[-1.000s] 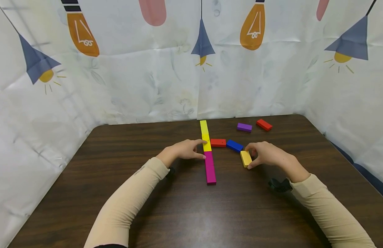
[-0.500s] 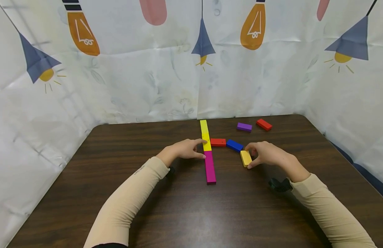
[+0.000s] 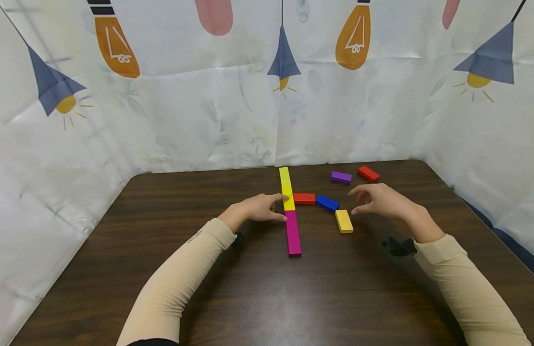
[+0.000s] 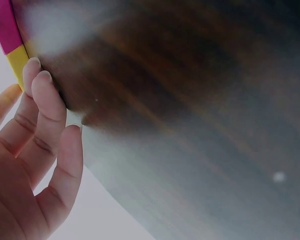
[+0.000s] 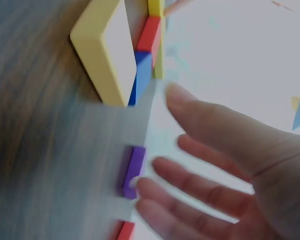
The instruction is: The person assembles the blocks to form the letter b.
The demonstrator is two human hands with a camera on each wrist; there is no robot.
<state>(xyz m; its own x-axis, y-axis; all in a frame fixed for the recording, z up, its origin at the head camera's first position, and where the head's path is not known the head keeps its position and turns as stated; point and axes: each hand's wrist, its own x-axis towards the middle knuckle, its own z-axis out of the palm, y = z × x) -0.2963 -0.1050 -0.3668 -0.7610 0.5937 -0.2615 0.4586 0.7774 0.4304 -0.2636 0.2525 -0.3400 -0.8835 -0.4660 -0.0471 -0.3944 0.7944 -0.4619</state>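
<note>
In the head view my left hand (image 3: 259, 208) rests against a straight row of blocks: the index fingertip touches a yellow block (image 3: 285, 178), the thumb a magenta block (image 3: 294, 242). Its other fingers (image 4: 52, 112) lie slightly bent beside the row in the left wrist view. My right hand (image 3: 381, 199) hovers, fingers apart and holding nothing, just right of a golden-yellow block (image 3: 344, 221). That block meets the corner of a blue block (image 3: 327, 203), which adjoins a red block (image 3: 304, 199) set against the row. A purple block (image 5: 133, 172) lies beyond the right fingers.
A purple and a second red block (image 3: 368, 174) lie apart near the far edge of the brown wooden table (image 3: 249, 298). White cloth (image 3: 206, 120) printed with lamps and bulbs hangs around its back and sides.
My right hand has let go of the golden-yellow block and moved up and to the right. The block stays where it was. My left hand has not moved.
</note>
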